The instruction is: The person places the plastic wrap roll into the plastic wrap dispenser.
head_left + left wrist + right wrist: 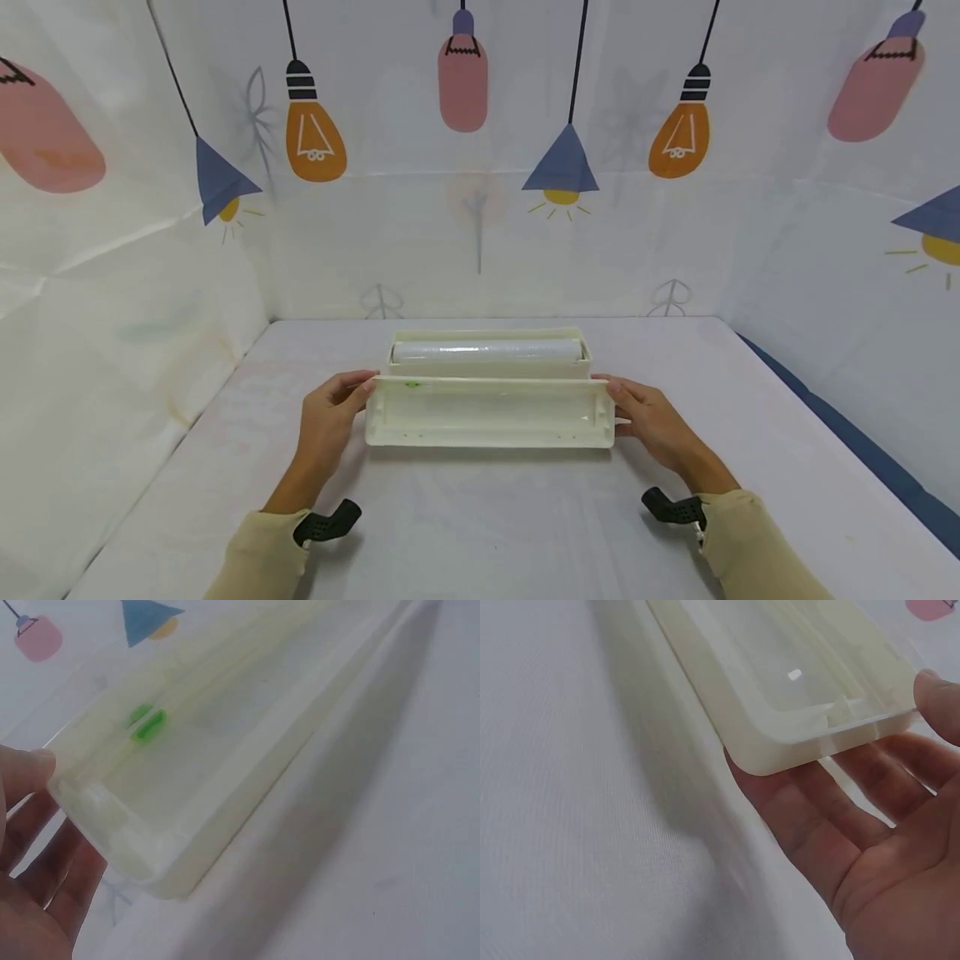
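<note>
The lid [491, 414] is held between the left hand [328, 417] and the right hand [654, 419] — one short end gripped by each.

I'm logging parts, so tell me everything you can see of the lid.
The lid is a long, shallow, cream piece, apparently plastic and slightly translucent, with rounded corners, moulded details inside both ends and a green mark near its left end. It is tilted, hollow side towards the head camera, just in front of the box. The left grip and right grip hold its ends; whether it touches the table is unclear.
</note>
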{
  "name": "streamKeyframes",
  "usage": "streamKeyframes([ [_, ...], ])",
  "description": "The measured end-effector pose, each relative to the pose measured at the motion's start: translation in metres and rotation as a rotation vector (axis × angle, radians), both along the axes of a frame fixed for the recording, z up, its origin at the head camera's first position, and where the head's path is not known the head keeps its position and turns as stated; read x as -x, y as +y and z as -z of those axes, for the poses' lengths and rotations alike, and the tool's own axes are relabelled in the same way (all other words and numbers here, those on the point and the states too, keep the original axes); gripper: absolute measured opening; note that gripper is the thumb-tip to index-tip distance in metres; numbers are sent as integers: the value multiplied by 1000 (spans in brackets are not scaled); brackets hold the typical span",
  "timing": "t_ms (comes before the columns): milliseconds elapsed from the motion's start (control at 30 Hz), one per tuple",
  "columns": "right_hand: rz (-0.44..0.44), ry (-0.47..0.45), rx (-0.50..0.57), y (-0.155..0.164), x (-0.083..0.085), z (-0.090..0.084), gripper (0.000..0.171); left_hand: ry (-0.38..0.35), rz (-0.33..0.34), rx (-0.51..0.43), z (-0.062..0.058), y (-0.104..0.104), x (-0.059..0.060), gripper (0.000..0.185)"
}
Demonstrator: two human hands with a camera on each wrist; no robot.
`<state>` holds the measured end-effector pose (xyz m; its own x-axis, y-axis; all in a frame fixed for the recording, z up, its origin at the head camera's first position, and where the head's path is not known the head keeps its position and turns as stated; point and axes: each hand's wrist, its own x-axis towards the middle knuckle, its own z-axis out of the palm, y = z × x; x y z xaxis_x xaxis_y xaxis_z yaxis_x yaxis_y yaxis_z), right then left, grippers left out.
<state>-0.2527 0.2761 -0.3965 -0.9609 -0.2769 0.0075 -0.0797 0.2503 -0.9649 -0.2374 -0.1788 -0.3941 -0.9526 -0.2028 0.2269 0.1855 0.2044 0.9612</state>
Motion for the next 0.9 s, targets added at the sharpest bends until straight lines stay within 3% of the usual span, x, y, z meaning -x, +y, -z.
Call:
streamKeyframes([
  [200, 7, 104, -15, -2, -2, -1, 54, -25, 8, -32, 0, 0, 0, 37],
  [433, 34, 192, -39, -3, -4, -3, 53, -131, 25, 55, -1, -1, 1, 51],
  [733, 51, 237, 11, 0, -4, -6, 55, -303, 112, 112, 0, -2, 4, 76],
  [900, 18, 261, 84, 3, -6, -5, 54, -305, 169, 60, -1, -2, 2, 76],
])
